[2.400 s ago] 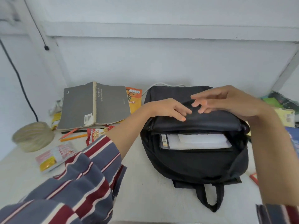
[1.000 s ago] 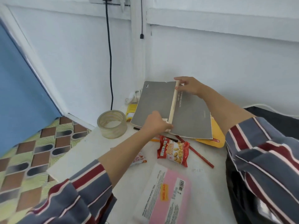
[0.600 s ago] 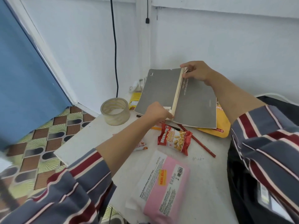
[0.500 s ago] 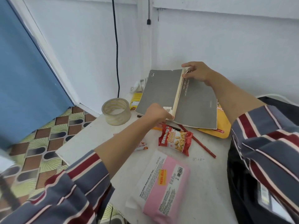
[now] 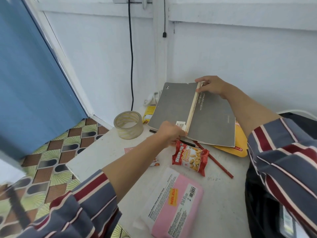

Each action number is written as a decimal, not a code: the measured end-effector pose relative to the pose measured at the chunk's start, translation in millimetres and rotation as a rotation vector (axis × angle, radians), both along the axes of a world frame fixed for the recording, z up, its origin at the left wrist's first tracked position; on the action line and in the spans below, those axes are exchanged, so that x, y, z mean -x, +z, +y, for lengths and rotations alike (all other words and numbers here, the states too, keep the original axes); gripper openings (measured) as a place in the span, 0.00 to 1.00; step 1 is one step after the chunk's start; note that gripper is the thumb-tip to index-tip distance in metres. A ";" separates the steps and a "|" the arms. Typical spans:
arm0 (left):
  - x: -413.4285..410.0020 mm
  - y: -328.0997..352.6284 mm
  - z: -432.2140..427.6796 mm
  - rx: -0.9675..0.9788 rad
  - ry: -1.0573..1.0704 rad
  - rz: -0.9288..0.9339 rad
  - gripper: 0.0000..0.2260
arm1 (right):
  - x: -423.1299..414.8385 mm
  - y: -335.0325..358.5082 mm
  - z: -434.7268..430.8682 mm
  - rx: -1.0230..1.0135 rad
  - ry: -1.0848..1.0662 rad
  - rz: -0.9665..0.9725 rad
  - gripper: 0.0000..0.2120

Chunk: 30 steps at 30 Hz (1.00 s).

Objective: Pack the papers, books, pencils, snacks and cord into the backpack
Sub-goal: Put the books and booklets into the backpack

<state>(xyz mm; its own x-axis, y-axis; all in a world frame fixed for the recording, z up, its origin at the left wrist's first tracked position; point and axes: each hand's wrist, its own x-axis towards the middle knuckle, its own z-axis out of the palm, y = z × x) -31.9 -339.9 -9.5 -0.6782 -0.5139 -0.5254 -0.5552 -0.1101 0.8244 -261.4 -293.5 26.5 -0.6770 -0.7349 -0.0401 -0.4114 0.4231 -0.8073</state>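
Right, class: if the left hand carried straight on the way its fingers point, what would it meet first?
The grey book. The left hand points at its near end, and the fingers seem to pinch it there, so no gap shows between them, though depth is hard to judge.

The scene is lit brightly and evenly, perhaps by daylight; shadows are soft. The lower left corner is blurred, and edge lines are bowed.
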 end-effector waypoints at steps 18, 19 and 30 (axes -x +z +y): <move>-14.7 4.4 0.6 -0.078 0.055 0.052 0.07 | -10.3 22.1 -5.5 -0.020 -0.097 0.019 0.21; -16.2 5.1 1.3 -0.084 0.058 0.061 0.06 | -11.9 25.5 -4.6 -0.012 -0.105 0.014 0.20; -30.3 21.9 12.9 -0.069 0.018 0.138 0.11 | -47.4 74.3 14.8 0.060 -0.083 0.069 0.10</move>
